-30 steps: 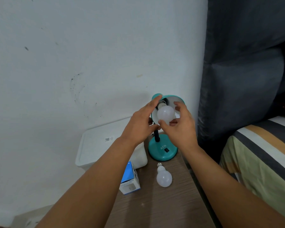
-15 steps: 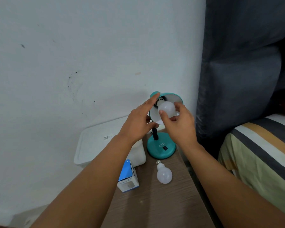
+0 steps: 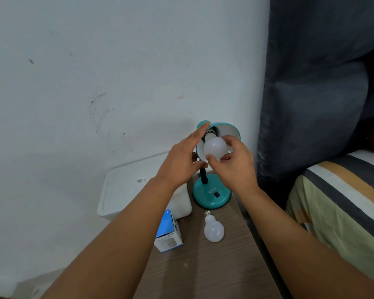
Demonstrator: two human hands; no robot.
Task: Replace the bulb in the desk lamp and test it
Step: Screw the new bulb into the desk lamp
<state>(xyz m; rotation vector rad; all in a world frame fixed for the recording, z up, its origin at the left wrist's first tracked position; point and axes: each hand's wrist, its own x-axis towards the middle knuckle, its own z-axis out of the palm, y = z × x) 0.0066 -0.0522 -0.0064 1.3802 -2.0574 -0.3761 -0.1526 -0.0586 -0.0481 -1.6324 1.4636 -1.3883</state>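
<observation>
A teal desk lamp [image 3: 212,196] stands on a wooden table, its shade [image 3: 227,129] tilted toward me. A white bulb [image 3: 214,147] sits at the socket inside the shade. My right hand [image 3: 233,165] grips this bulb with thumb and fingers around its globe. My left hand [image 3: 181,160] holds the left rim of the shade, index finger along the top, thumb under it. A second white bulb [image 3: 213,228] lies on the table in front of the lamp base, screw cap pointing away from me. The lamp is unlit.
A blue and white bulb box [image 3: 167,231] stands left of the loose bulb. A white lidded bin [image 3: 130,186] sits against the wall behind it. A dark curtain [image 3: 315,83] hangs to the right, with a striped bed [image 3: 341,195] beside the table [image 3: 214,270].
My right hand's fingers have shifted around the bulb at the socket, as in a turn. My left hand stays on the shade. The view has moved slightly.
</observation>
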